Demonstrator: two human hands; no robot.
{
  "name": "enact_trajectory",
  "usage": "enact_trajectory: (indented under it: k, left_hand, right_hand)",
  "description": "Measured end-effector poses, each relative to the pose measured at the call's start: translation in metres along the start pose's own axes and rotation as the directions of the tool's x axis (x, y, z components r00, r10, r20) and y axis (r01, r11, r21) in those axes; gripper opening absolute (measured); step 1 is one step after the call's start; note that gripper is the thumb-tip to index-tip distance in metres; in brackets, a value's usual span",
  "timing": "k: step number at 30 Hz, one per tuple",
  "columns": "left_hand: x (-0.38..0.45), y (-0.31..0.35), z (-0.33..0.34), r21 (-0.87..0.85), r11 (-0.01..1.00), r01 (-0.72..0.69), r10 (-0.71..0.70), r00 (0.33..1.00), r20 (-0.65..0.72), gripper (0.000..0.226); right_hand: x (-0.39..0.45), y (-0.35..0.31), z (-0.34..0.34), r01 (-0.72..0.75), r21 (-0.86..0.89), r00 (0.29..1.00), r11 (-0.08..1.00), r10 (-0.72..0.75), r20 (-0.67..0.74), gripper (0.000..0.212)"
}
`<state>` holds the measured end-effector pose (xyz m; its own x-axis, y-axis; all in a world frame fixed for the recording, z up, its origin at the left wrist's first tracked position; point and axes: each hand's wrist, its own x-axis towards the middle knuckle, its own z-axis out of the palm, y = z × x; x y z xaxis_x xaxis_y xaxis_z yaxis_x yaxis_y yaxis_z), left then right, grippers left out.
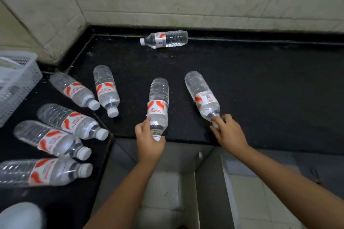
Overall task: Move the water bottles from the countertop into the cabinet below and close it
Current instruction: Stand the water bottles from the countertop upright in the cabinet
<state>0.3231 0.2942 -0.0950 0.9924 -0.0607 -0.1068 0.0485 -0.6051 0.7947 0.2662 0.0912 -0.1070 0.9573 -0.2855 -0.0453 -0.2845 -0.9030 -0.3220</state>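
Several clear water bottles with orange-and-white labels lie on their sides on the black countertop. My left hand grips the neck end of the middle bottle at the counter's front edge. My right hand curls round the cap end of the bottle to its right. One bottle lies alone by the back wall. Two more bottles lie left of centre, and three lie on the left counter wing. Below the counter edge the cabinet stands open, its door swung outward.
A white perforated plastic basket sits on the counter at far left. A blurred white object fills the bottom-left corner. Tiled walls close the counter at the back and left. Pale floor tiles show to the right of the cabinet door.
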Motion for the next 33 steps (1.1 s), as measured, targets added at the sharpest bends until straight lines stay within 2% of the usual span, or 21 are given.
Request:
enact_trajectory:
  k: [2,7,11,15,19,22,25,28,31,33]
  left_hand:
    - [-0.016,0.010,0.001,-0.029,0.999,0.018,-0.018,1.000,0.002,0.065]
    - [-0.044,0.060,-0.002,-0.057,0.998,-0.017,0.014,0.999,-0.044,0.047]
    - [-0.069,0.123,0.007,-0.034,0.995,-0.098,0.097,0.995,-0.032,0.034]
    - [-0.089,0.176,0.032,0.018,0.985,-0.174,0.173,0.984,0.033,0.025]
    - [-0.110,0.215,0.069,0.101,0.962,-0.255,0.245,0.964,0.105,0.031]
    - [-0.124,0.242,0.094,0.235,0.882,-0.409,0.373,0.910,0.182,0.037]
    - [-0.133,0.258,0.115,0.426,0.705,-0.567,0.486,0.824,0.292,0.044]
    - [-0.131,0.263,0.127,0.564,0.565,-0.602,0.484,0.795,0.364,0.053]
    - [-0.125,0.265,0.128,0.594,0.510,-0.622,0.495,0.777,0.389,0.044]
    - [-0.126,0.263,0.125,0.576,0.485,-0.658,0.547,0.742,0.388,0.037]
  right_hand:
    - [-0.016,0.009,-0.009,-0.042,0.117,0.995,0.992,0.052,-0.082,0.027]
    - [-0.042,0.028,-0.068,0.012,0.271,0.954,0.962,0.070,-0.293,0.025]
    - [-0.048,0.045,-0.131,0.005,0.190,0.931,0.982,0.065,-0.359,0.027]
    - [-0.055,0.071,-0.173,-0.026,0.013,0.943,1.000,0.029,-0.333,0.030]
    - [-0.073,0.112,-0.194,-0.063,-0.093,0.950,0.994,0.031,-0.311,0.032]
    - [-0.089,0.143,-0.209,-0.115,-0.064,0.948,0.991,0.090,-0.305,0.035]
    - [-0.102,0.164,-0.220,-0.141,-0.049,0.971,0.989,0.128,-0.201,0.043]
    - [-0.108,0.170,-0.221,-0.096,0.002,0.989,0.995,0.096,-0.113,0.043]
    - [-0.111,0.173,-0.220,-0.013,0.052,0.995,0.999,0.018,-0.102,0.042]
    - [-0.121,0.180,-0.219,0.026,0.101,0.994,0.995,-0.015,-0.112,0.043]
